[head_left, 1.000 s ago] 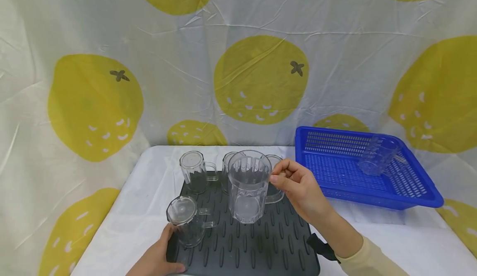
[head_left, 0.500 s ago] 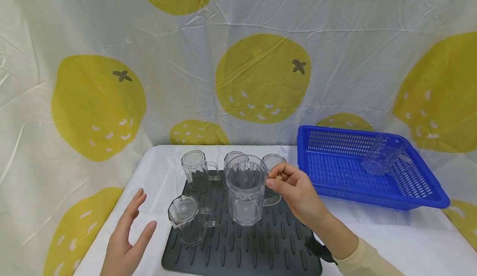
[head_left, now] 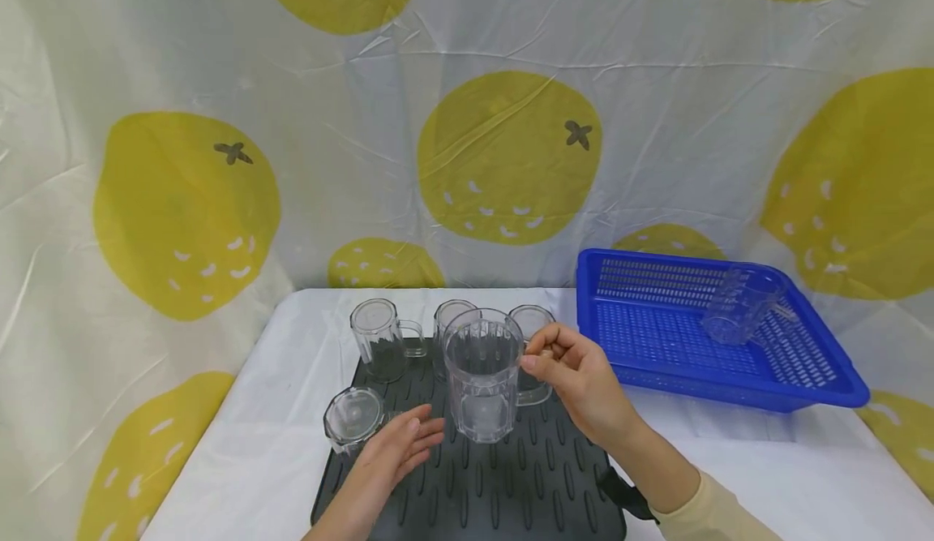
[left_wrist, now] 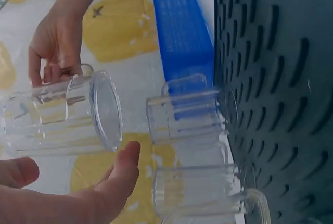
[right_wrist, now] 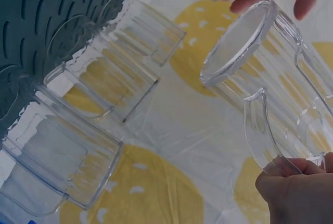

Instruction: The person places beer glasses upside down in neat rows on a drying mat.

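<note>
A clear mug is held up above the dark ribbed mat. My right hand grips it by its handle, which shows plainly in the right wrist view. My left hand is raised to the left of this mug, its fingers stretched out towards it; in the left wrist view a gap lies between fingertips and glass. Partly hidden behind my left hand is another clear mug on the mat. Along the mat's far side stand three more, a left mug, a middle mug and a right mug.
A blue slotted basket stands to the right of the mat, with a clear glass vessel lying tilted inside. White cloth covers the table. Behind it hangs a curtain printed with yellow fruit.
My left hand has left the mat's left edge, swung out to the left, then come across in front of the front-left mug towards the held mug. The right hand has lowered the mug slightly.
</note>
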Demonstrator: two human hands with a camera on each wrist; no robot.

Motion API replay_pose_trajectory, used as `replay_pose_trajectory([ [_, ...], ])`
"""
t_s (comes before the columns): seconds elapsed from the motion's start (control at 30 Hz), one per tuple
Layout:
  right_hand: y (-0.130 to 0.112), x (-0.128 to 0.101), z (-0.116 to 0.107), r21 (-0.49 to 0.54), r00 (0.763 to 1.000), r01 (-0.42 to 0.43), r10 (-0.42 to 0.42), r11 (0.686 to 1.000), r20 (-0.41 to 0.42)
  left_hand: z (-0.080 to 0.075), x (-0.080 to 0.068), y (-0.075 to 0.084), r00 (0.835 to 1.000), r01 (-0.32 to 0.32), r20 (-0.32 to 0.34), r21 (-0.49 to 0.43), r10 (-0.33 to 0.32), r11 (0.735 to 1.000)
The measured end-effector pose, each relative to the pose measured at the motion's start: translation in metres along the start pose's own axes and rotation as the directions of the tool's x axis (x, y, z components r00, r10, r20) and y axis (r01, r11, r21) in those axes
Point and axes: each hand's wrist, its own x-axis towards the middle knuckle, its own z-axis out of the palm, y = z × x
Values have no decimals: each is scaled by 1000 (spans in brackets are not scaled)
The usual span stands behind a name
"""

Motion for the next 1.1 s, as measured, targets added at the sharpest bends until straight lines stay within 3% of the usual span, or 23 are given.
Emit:
replay_pose_trajectory([
  [0.1, 0, -2, -1, -7, 1000, 4, -4, 1000, -6, 4, 9, -3, 990, 121, 86, -131, -110, 984],
  [0.3, 3, -4, 1, -46, 1000, 31, -31, 998, -1, 8, 27, -12, 963, 249, 173, -299, -204, 921],
  [0.37, 5, -5, 2, -68, 999, 37, -36, 997, 10, 10, 32, -14, 938, 319, 254, -359, -237, 877],
  [0.47, 9, -6, 2, -96, 998, 56, -52, 994, 45, 12, 37, -16, 872, 440, 408, -413, -270, 797],
  [0.5, 10, -7, 3, -102, 997, 65, -60, 993, 58, 13, 38, -15, 851, 467, 447, -407, -274, 785],
  [0.57, 12, -7, 3, -110, 993, 89, -80, 990, 87, 14, 40, -14, 825, 495, 491, -394, -278, 774],
  [0.7, 13, -8, 5, -154, 983, 146, -126, 977, 135, 14, 43, -11, 823, 490, 492, -358, -285, 795],
  [0.8, 13, -10, 5, -172, 974, 176, -146, 969, 174, 13, 45, -9, 817, 496, 499, -356, -288, 792],
  [0.9, 14, -11, 5, -135, 960, 186, -151, 973, 235, 11, 47, -9, 799, 519, 532, -377, -279, 767],
  [1.0, 16, -13, 5, -77, 942, 181, -151, 980, 299, 9, 49, -10, 790, 529, 556, -407, -257, 745],
  [1.1, 18, -14, 5, -86, 934, 179, -143, 980, 327, 8, 52, -11, 785, 536, 573, -440, -234, 721],
])
